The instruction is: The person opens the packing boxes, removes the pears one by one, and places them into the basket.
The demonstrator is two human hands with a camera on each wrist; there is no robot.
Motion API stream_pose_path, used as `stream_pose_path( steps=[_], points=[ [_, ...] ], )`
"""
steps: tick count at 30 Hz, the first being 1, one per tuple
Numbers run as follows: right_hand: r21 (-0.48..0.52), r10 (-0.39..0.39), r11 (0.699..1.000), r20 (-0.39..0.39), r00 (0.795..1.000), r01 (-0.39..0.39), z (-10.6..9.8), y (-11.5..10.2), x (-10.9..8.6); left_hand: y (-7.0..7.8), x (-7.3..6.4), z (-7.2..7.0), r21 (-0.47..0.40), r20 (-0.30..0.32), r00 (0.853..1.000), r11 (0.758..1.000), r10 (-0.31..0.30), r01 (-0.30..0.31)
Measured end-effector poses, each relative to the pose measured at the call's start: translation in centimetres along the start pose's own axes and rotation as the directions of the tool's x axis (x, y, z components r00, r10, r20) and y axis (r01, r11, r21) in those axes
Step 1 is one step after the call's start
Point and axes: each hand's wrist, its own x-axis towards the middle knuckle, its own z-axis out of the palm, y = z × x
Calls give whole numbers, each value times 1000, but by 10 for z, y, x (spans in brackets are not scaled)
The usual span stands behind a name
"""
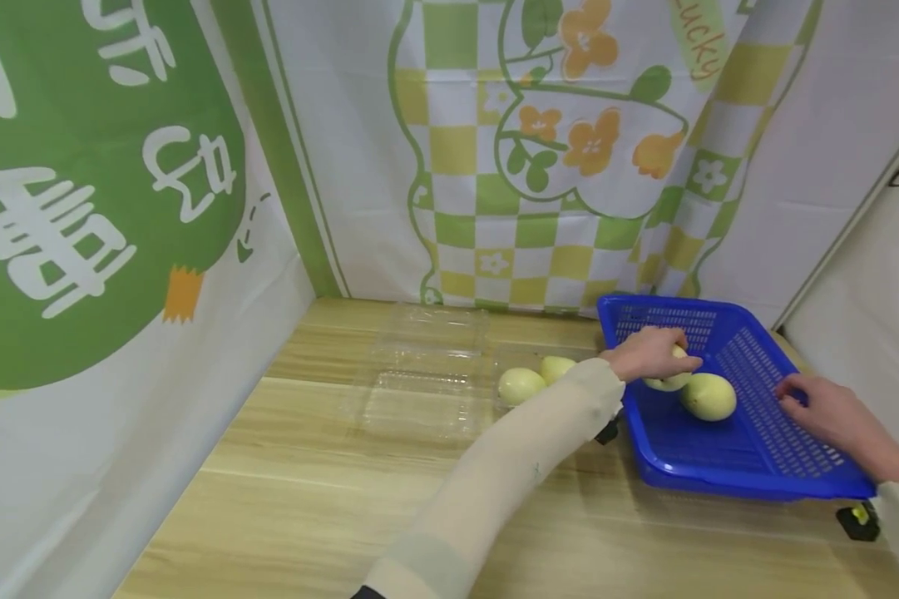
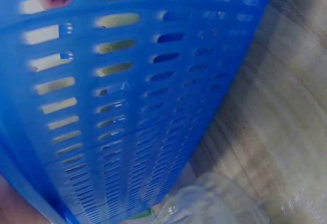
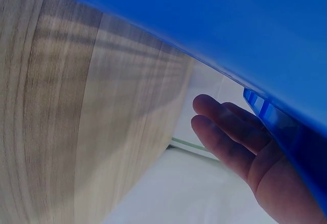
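At the left of the tabletop (image 1: 269, 482), an empty clear plastic shell (image 1: 419, 408) lies on the wood grain, its ridged edges catching the light. Just to its right is a clear tray (image 1: 503, 358) with pale fruits (image 1: 521, 386) in it; two show, side by side near the sleeve (image 1: 524, 449), which hides the tray's far end. Whether shell and tray are joined I cannot tell.

Further right, the left hand (image 1: 647, 353) reaches over the near-left rim into the blue basket (image 1: 748, 449). Its fingers curl down around the held fruit (image 1: 669, 383), a pale yellow one inside the basket, partly covered by the fingers and close under them. Immediately to the right and nearer the wearer, the second fruit (image 1: 708, 398) sits in the basket beyond the grip; the two overlap in the head view, so contact between them is unclear. The left wrist view looks at the slotted outer wall, with pale yellow showing through several slots and blurred clear plastic (image 2: 212, 203) at the bottom.

At the far right, the right hand (image 1: 831, 412) is at the basket's right rim, apart from both fruits. In the right wrist view its fingers (image 3: 222, 142) extend loosely past the basket's edge, nearly straight, some side by side, with nothing between them; the thumb is hidden there.
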Motion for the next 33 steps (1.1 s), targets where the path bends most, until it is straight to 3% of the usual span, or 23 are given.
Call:
stream_pose_path(
  steps=[5,15,25,33],
  points=[
    [3,-1,1000,-5,1000,1,3,1,1,-1,1,3,24,26,1000,1000,-14,14],
    [-3,-8,1000,-10,1000,8,3,0,1,4,5,16,212,125,989,976,-76,48],
    [-2,-19,1000,-12,1000,19,-1,0,2,10,3,16,314,164,972,943,-168,110],
    [-3,-10,1000,-4,1000,10,1,1,1,12,0,18,369,185,967,925,-173,94]
  ],
)
